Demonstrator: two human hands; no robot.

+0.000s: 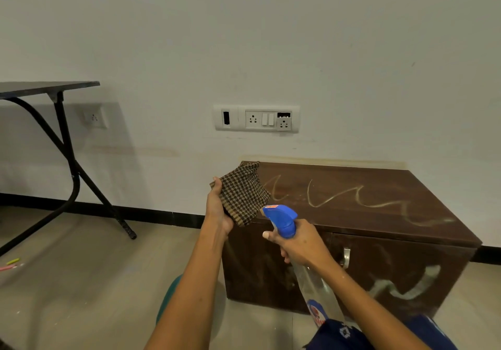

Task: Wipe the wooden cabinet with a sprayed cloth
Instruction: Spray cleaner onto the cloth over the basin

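A low dark wooden cabinet (379, 214) stands against the wall, with pale chalky squiggles on its top and on its right door. My left hand (218, 208) holds up a folded brown checked cloth (242, 193) over the cabinet's left front corner. My right hand (298, 244) grips a clear spray bottle (311, 282) by the neck. Its blue nozzle head (280, 218) points at the cloth from just below and to the right, with a finger stretched out by the trigger.
A white wall with a switch and socket panel (256, 118) rises behind the cabinet. A black folding table (48, 89) stands to the left, its legs reaching the tiled floor. Small coloured sticks (12, 264) lie on the floor at far left.
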